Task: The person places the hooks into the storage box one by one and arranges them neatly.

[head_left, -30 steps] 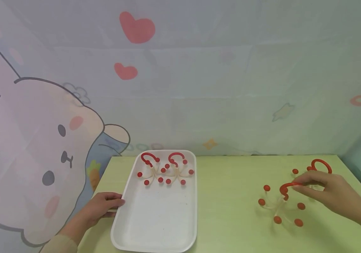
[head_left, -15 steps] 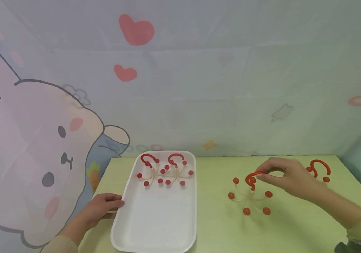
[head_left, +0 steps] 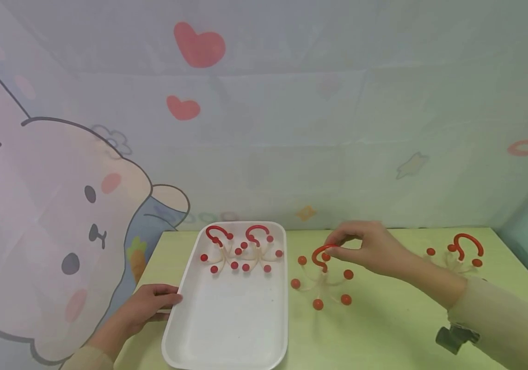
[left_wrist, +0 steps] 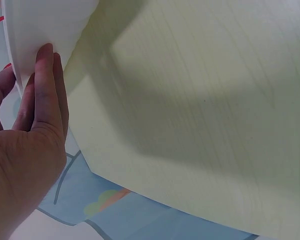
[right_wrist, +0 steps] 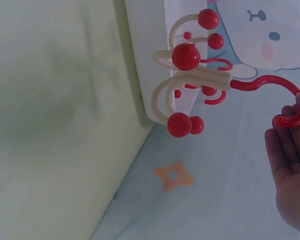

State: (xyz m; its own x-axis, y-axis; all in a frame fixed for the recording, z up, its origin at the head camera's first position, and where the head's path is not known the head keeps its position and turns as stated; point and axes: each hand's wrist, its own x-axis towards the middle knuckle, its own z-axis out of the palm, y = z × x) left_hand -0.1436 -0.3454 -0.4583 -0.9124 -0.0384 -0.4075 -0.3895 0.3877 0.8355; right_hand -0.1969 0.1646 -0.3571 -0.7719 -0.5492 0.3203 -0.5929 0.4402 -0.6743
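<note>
My right hand (head_left: pixel 361 244) pinches the red hooked handle of a head massager (head_left: pixel 323 277) with cream prongs tipped with red balls. It hangs just right of the white tray (head_left: pixel 241 318), prongs downward. In the right wrist view the thumb and fingers meet at the hook's end, and the massager (right_wrist: pixel 205 79) overlaps the tray. My left hand (head_left: pixel 150 303) grips the tray's left rim, thumb on top; in the left wrist view its fingers (left_wrist: pixel 46 92) lie against the outer wall. Two similar massagers (head_left: pixel 221 252) lie side by side at the tray's far end.
Another such massager (head_left: pixel 459 259) stands at the right rear of the pale green table (head_left: pixel 384 329), partly behind the right forearm. A cloth backdrop (head_left: pixel 291 128) with a cartoon rabbit and hearts rises behind the table. A dark device (head_left: pixel 455 338) sits at the right sleeve.
My right hand has carried the head massager leftward across the table, from near the right side to beside the tray. The left hand and tray stay put.
</note>
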